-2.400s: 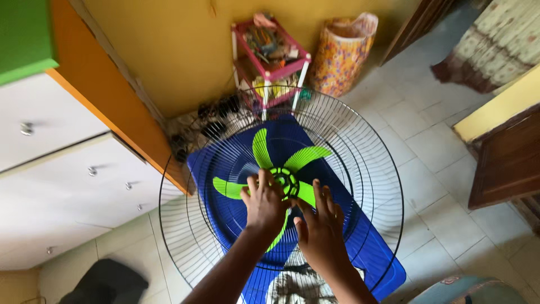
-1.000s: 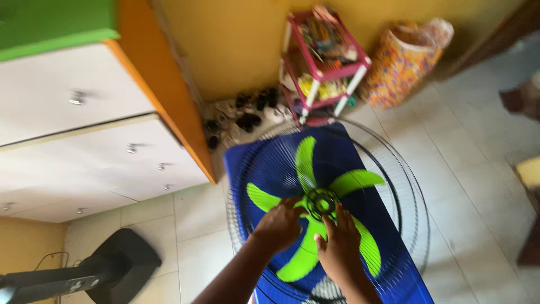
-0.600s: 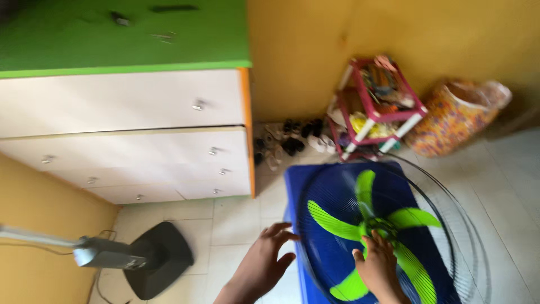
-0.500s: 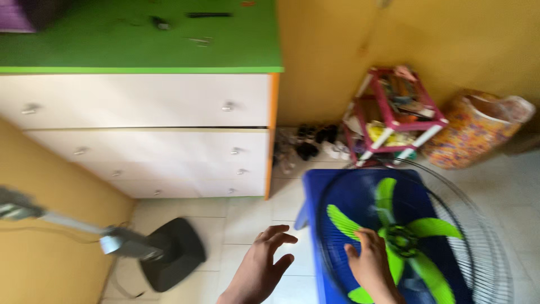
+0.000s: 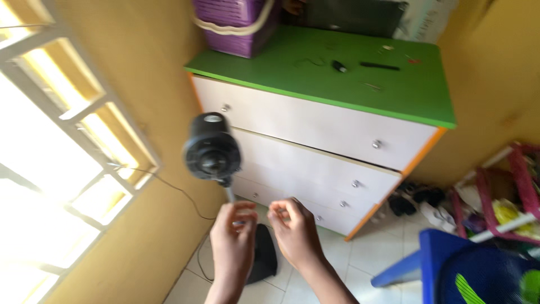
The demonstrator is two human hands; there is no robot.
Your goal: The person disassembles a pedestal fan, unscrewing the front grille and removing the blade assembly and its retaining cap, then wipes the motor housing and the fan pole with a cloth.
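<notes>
Green-topped white dresser (image 5: pixel 360 84) against yellow wall; purple basket (image 5: pixel 233 25) on top; blue stool (image 5: pixel 436 259) lower right.

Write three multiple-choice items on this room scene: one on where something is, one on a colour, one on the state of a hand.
1. Where does the black fan motor head stand?
A. on the green top
B. in front of the white drawers, above the hands
C. inside the blue stool

2. What colour is the top of the chest of drawers?
A. green
B. red
C. white

3. How is the left hand placed?
A. flat on the floor
B. inside a drawer
C. raised, fingers curled at the fan's pole

Answers:
1 B, the motor head shows against the drawer fronts, just above both hands.
2 A, the top surface is bright green over white drawers.
3 C, the left hand is up with its fingers at the thin pole below the motor head; the right hand is raised beside it.
</notes>
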